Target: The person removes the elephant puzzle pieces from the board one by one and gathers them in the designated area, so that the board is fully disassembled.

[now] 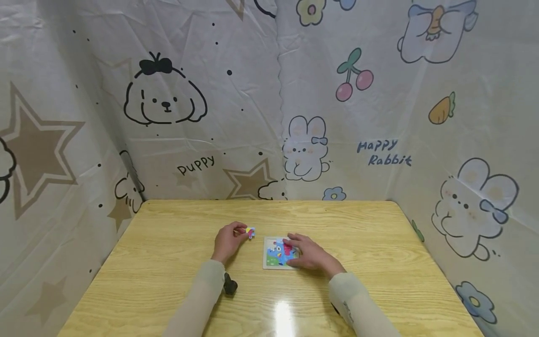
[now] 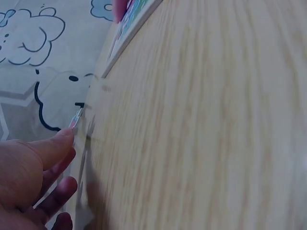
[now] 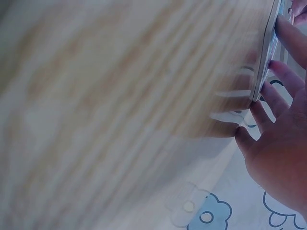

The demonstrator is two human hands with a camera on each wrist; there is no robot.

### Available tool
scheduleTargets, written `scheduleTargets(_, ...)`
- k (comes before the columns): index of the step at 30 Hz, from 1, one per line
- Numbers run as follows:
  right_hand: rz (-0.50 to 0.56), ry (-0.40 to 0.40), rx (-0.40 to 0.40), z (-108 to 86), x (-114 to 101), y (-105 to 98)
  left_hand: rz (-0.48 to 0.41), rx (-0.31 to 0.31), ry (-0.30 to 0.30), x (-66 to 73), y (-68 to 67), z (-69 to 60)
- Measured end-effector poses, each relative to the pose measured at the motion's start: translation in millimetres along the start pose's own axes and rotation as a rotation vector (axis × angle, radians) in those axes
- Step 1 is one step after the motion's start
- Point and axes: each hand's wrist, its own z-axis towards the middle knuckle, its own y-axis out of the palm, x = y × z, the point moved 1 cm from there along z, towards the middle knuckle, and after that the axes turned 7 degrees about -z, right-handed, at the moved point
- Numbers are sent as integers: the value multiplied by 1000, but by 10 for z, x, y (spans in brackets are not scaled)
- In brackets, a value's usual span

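Note:
My left hand [image 1: 228, 241] pinches a small colourful puzzle piece [image 1: 251, 232] between thumb and fingers, left of the puzzle board. In the left wrist view the piece [image 2: 76, 118] appears nearly edge-on beyond the thumb. The square puzzle board [image 1: 271, 260], with a pale frame and a blue cartoon animal picture, lies flat on the table. My right hand [image 1: 311, 254] rests over the board's right side with fingers spread, hiding part of the picture. From the right wrist view, several fingertips of the right hand [image 3: 280, 158] touch the board's edge [image 3: 261, 62] and face.
The wooden table [image 1: 168, 224] reaches back to a patterned cloth wall [image 1: 244, 93] and is flanked by cloth on both sides. A black object [image 1: 229, 284] sits by the left wrist. Light glares on the tabletop near the front.

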Motion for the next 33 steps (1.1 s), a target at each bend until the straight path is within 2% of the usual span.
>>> scheduleTargets(6, 5, 0, -1, -1, -7, -2, 26, -2, -21, -24, -47, 13)
scheduleTargets(11, -4, 0, 5, 7, -10, 0, 56, 12, -7, -16, -52, 5)
scheduleTargets(26, -5, 4, 5, 10, -6, 14, 69, -7, -25, -35, -49, 5)
scheduleTargets(33, 0, 5, 7, 12, -7, 10, 73, 0, 14, -31, -47, -3)
